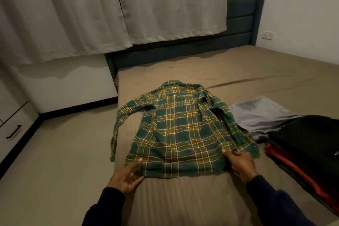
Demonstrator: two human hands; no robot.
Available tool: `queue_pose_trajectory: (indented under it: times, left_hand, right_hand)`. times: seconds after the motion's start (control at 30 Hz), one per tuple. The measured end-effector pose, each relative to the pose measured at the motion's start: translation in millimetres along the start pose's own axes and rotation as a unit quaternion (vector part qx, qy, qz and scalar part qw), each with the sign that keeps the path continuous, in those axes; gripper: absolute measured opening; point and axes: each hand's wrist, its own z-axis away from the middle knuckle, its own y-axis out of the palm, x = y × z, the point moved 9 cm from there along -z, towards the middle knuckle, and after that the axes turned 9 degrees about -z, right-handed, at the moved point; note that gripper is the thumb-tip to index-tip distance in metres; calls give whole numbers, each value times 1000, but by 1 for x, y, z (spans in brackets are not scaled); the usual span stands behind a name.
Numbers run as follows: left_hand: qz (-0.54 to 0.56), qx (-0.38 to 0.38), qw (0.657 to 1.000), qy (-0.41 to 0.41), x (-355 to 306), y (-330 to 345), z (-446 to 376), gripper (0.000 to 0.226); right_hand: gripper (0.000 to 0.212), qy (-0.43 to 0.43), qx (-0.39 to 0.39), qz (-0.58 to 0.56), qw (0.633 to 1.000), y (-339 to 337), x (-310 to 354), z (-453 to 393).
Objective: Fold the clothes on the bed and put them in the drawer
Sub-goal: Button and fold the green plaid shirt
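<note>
grip: left hand (126,178) and right hand (240,163) pinch shirt (179,130) hem corners | step: spreading flat on bed (73,161) | next: likely fold sleeves in

The black garment (311,134) and red garment (300,169) run off the right edge; the drawer (12,130) is cut at the left edge.

Plaid shirt (180,130) flat on bed (238,71)
</note>
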Motion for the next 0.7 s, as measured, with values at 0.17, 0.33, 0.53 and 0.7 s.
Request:
queue_pose_trajectory:
  times: [0.17, 0.33, 0.53, 0.7]
  left_hand:
    - [-4, 71, 997, -10, 28, 43, 13, 39]
    - [-28, 68, 997, 34, 52, 83, 12, 40]
    - [39, 13, 998, 56, 65, 80, 16, 23]
    - [49, -44, 995, 70, 75, 75, 22, 24]
  right_hand:
    - [50, 120, 52, -194, 972, 39, -30, 27]
    - [64, 154, 106, -170, 968, 71, -36, 37]
    - [41, 124, 112, -267, 949, 79, -37, 53]
    - [36, 106, 9, -267, 958, 61, -58, 64]
